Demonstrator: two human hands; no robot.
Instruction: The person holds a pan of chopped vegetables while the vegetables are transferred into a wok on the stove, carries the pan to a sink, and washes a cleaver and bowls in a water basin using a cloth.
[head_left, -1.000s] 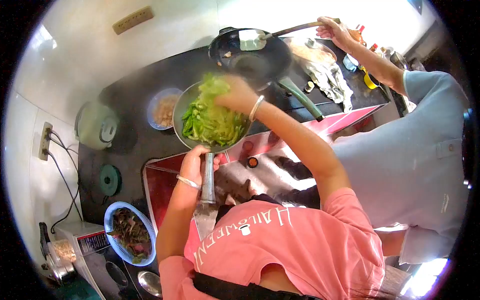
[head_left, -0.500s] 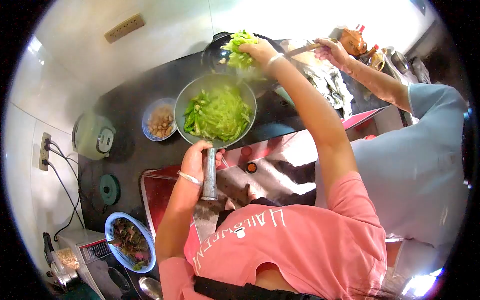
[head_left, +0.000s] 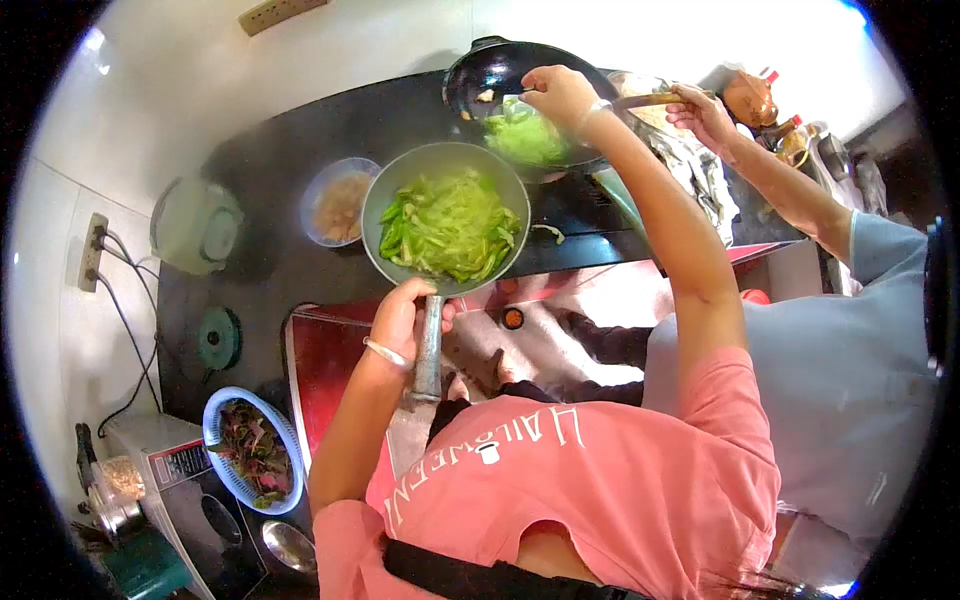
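My left hand [head_left: 405,315] is closed around the handle [head_left: 428,350] of a grey pan [head_left: 522,225]. Shredded green vegetables [head_left: 450,225] fill much of that pan. Above a black wok [head_left: 470,75] at the back is my right hand [head_left: 560,95], its fingers loosely apart with nothing seen in them. Just below it, a heap of pale green shreds [head_left: 525,135] lies in the wok, beside a few small light pieces [head_left: 486,96]. A co-worker's hand [head_left: 705,120] at the right grips a wooden-handled utensil [head_left: 655,99] that reaches to the wok; its far end is hidden behind my right wrist.
Left of the pan stands a bowl of brownish pieces [head_left: 340,208], hazy with steam. A rice cooker [head_left: 195,225], a green lid [head_left: 218,338] and a blue basket of dark leaves [head_left: 298,460] are along the left. Bottles [head_left: 785,130] and a brown pot [head_left: 750,98] stand back right.
My right hand has let go of the green shreds it held, and they now lie in the wok. My left hand still holds the pan. The view has shifted slightly.
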